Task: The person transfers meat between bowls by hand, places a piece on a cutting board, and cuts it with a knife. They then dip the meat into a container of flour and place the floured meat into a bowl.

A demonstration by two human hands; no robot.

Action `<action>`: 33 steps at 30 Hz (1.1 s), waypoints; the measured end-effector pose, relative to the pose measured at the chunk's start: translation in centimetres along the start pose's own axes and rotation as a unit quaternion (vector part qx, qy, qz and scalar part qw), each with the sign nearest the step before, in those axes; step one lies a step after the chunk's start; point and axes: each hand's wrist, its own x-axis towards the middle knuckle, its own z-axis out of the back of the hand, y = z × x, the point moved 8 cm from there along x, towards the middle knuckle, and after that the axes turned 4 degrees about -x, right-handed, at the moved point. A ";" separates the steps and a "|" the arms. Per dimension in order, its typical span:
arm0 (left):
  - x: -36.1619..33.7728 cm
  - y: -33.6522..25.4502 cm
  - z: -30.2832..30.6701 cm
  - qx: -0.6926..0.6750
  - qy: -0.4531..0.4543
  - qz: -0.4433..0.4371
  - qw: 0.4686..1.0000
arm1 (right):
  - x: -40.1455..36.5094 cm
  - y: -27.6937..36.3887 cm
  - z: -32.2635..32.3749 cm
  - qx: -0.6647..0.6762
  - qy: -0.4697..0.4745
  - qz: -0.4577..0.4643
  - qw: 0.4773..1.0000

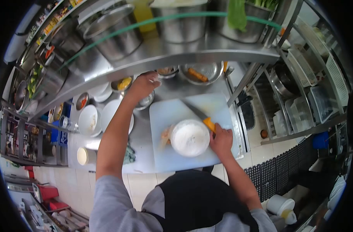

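My right hand (221, 140) is curled at the end of the yellow handle of a knife (209, 123), whose blade points away to the upper left on the white cutting board (167, 112). Its thumb side is close against a round tub of white powder (190, 138) on the board. Pale pinkish food pieces (167, 135) lie left of the tub. My left hand (146, 82) reaches forward above a small metal bowl (145, 101), fingers drawn together; what they hold, if anything, I cannot make out.
Beyond the board sit a metal bowl with an orange-brown item (199, 73) and a bowl of yellow food (124, 83). White bowls (89, 120) and a lidded tub (85, 156) stand left. A steel shelf (176, 56) with metal pots overhangs the counter. A rack (300, 77) stands right.
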 end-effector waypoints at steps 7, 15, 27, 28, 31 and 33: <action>-15.2 2.5 -7.5 0.027 0.192 0.066 0.979 | -0.4 -0.1 -0.9 -0.009 0.009 0.006 1.000; -20.1 2.0 -9.0 0.127 0.046 0.064 0.989 | -0.8 0.0 -1.5 -0.013 0.038 0.018 0.999; -19.6 1.7 -2.1 0.246 -0.123 -0.016 0.961 | -0.7 -0.1 -1.3 -0.015 0.018 0.011 1.000; -20.1 -0.2 -2.0 0.263 -0.158 -0.070 0.949 | -0.7 -0.1 -1.3 -0.016 0.024 0.009 1.000; -20.5 -4.0 -4.5 0.203 -0.083 -0.158 0.963 | -0.9 0.0 -1.3 -0.019 0.024 0.008 0.999; -20.9 -4.5 -6.6 0.207 -0.065 -0.173 0.961 | -0.8 0.2 -1.0 -0.022 0.015 0.011 1.000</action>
